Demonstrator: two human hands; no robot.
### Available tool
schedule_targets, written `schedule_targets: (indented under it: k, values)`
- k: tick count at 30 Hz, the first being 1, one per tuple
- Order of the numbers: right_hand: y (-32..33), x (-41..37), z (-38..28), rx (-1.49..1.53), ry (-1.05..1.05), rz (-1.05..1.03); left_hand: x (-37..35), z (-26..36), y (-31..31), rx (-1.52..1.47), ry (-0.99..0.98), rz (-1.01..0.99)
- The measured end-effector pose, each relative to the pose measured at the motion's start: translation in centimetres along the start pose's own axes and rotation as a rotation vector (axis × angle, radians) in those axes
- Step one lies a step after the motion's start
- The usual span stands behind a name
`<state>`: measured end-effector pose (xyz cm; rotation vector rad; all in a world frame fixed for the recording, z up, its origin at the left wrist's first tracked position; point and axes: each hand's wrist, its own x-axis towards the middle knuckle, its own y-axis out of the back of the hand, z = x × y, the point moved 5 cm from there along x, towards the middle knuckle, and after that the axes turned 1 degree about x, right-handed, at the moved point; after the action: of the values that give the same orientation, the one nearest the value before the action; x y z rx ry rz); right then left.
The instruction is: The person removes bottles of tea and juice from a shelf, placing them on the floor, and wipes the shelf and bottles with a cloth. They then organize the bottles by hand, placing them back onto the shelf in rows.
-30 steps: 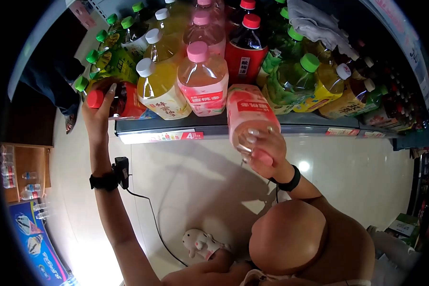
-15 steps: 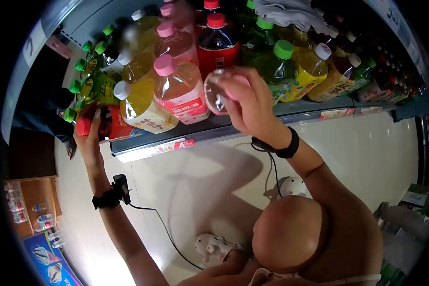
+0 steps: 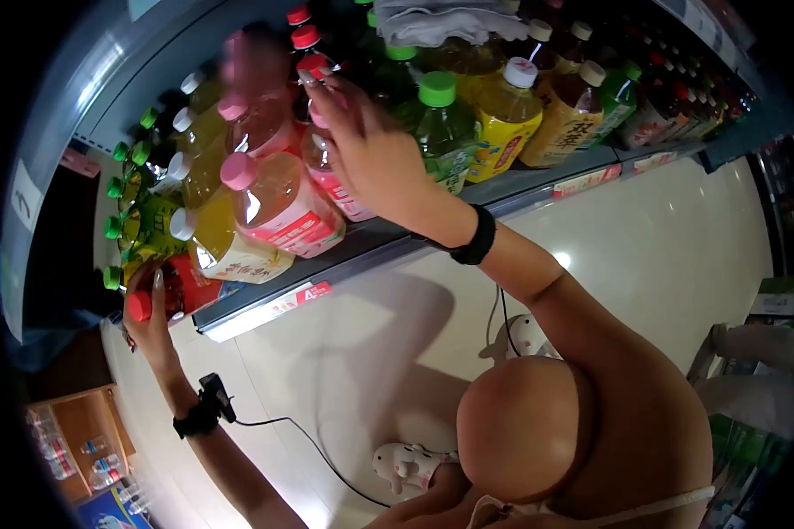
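My left hand is closed around a red-capped bottle with a red label, tilted at the shelf's left end, its cap toward me. My right hand is around the neck of a pink-capped bottle at the shelf front. Its thumb is hidden, and the fingertips reach past the cap toward a red-capped dark bottle behind. Left of it stands another pink-capped bottle, its side close by. A white-capped yellow drink bottle is between that one and my left hand.
Green-capped bottles and yellow-label bottles line the shelf to the right. A grey cloth lies over bottles at the back. The shelf edge carries price tags. A cable hangs from my left wrist.
My right hand has moved left with the pink-capped bottle, which was tilted and now stands among the front bottles. My left hand still holds the red-capped bottle. The camera view has shifted.
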<state>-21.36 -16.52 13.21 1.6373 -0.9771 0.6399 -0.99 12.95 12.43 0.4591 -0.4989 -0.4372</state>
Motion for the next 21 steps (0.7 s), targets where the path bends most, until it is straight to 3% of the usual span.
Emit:
schedule_targets:
  k: [2,8,9,12,13,16,18,20,21]
  values:
    - [0.2,-0.1,-0.2,-0.005,0.051,0.085,-0.6,1.0,0.0,0.046,0.045,0.024]
    - [0.4,-0.5,-0.4,0.034,0.091,0.043,-1.1,1.4,-0.3,0.02,0.043,0.115]
    - [0.5,-0.5,-0.5,0.04,0.087,0.059,-1.7,2.1,-0.1,0.063,-0.012,0.196]
    - [1.2,0.0,-0.9,0.128,0.082,0.09,-2.5,-1.2,3.5,-0.145,0.226,0.488]
    - [2.0,-0.2,-1.1,0.161,0.073,0.091,-3.0,-1.1,5.2,-0.128,0.139,0.533]
    - [6.3,-3.6,-3.7,0.141,0.297,-0.041,-6.1,5.4,7.9,0.154,-0.03,0.554]
    - [10.2,-6.6,-6.1,0.157,0.419,-0.371,-8.3,10.3,7.8,0.285,-0.163,0.434]
    - [13.4,-9.1,-7.0,0.119,0.719,-0.508,-10.2,12.3,9.2,0.303,-0.108,0.469]
    - [14.6,-9.7,-6.2,0.069,0.754,-0.542,-10.8,11.1,11.0,0.279,-0.115,0.309]
